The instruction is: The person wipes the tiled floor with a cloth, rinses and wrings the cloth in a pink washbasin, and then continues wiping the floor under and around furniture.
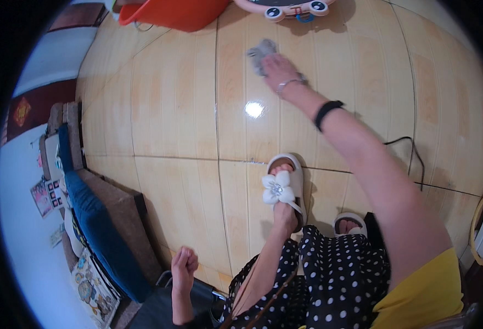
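My right hand (280, 74) lies low over the tiled floor (175, 103), its fingers pressed on a crumpled grey cloth (259, 57); the hand and cloth are slightly blurred. A silver bracelet circles that wrist and a black band (327, 113) sits on the forearm. At the lower left, my left hand (185, 263) is raised with its fingers curled in, and nothing shows in it. Between the arms a foot wears a white sandal with a flower (277, 188); the other sandal (349, 222) is partly behind polka-dot fabric.
An orange-red plastic basin (184, 14) and a pink object with cartoon eyes (295, 9) stand on the floor ahead. To the left is a brown sofa (109, 185) with a blue cushion (97, 218). A black cable (416, 154) lies on the right, near a yellow-rimmed round object (476, 230).
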Demonstrator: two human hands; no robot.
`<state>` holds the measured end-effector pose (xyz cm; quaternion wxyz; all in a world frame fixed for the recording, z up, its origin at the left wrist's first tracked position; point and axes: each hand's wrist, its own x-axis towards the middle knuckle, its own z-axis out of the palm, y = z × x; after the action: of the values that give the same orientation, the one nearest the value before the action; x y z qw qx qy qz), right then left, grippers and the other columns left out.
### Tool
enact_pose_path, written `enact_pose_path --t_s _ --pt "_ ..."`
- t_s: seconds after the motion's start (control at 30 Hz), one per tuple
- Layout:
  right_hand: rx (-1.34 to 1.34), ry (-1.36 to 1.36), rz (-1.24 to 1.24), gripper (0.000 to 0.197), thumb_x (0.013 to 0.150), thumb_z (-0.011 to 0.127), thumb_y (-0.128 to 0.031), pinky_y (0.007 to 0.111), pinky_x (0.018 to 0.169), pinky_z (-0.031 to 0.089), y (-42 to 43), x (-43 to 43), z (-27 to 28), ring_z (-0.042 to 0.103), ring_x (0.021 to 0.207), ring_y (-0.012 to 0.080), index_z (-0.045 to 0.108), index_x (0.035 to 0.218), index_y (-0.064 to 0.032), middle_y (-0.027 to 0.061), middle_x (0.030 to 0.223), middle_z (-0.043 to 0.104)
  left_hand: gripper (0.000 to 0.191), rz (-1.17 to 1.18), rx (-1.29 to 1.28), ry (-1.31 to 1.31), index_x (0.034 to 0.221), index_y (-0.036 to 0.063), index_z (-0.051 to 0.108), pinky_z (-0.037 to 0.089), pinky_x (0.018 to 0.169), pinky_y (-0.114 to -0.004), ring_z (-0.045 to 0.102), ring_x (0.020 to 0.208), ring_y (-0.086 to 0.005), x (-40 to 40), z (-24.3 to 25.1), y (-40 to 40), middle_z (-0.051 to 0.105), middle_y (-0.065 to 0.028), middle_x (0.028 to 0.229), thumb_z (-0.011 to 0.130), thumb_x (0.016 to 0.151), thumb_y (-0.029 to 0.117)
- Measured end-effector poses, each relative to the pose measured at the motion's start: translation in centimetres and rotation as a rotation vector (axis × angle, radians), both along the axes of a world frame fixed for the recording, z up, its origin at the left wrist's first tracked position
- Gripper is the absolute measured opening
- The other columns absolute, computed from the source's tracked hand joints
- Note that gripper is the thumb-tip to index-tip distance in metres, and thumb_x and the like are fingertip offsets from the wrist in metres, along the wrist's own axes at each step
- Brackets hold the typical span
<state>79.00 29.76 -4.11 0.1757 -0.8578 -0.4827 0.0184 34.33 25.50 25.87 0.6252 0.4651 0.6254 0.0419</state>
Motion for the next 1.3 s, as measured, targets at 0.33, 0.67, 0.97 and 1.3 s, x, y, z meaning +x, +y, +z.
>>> enact_pose_path --t_s 0.33,0.67,0.97,1.3 --pt "0.013 0.041 -0.507 0.054 0.079 0.052 -0.023 0.038 0.103 0.024 -33.0 8.0 1.3 0.028 0.123 0.0325 0.034 0.126 -0.0026 0.0142 0.131 0.034 0.022 -0.535 -0.310 -0.202 0.074 0.0084 0.041 0.021 0.045 -0.020 0.026 0.051 -0.0065 22.2 -7.9 6.1 0.034 0.0017 0.063 0.040 0.091 0.021" --pt "0.158 -0.073 -0.909 0.054 0.076 0.055 -0.015 0.040 0.101 0.026 -47.3 2.0 0.6 0.031 0.120 0.0369 0.035 0.124 0.0010 0.0187 0.128 0.036 0.017 -0.855 -0.382 -0.278 0.074 0.0077 0.039 0.025 0.048 -0.020 0.028 0.053 -0.0077 37.4 -14.2 4.8 0.034 0.0016 0.065 0.040 0.089 0.016" --pt "0.064 0.144 -0.996 0.058 0.075 0.055 -0.011 0.039 0.102 0.023 -49.0 -9.4 3.7 0.028 0.122 0.0369 0.030 0.127 -0.0028 0.0200 0.131 0.032 0.017 -0.952 -0.640 -0.564 0.077 0.0066 0.042 0.026 0.047 -0.020 0.030 0.053 -0.0070 48.4 -19.8 -4.6 0.037 0.0011 0.065 0.039 0.091 0.016" --pt "0.106 0.419 -1.360 0.057 0.077 0.053 -0.012 0.039 0.102 0.022 -45.2 -17.5 -0.8 0.027 0.122 0.0361 0.029 0.127 -0.0018 0.0230 0.132 0.025 0.016 -0.669 -0.869 -0.671 0.079 0.0066 0.043 0.028 0.050 -0.019 0.032 0.057 -0.0072 45.0 -21.2 -5.7 0.036 0.0019 0.067 0.039 0.090 0.018"
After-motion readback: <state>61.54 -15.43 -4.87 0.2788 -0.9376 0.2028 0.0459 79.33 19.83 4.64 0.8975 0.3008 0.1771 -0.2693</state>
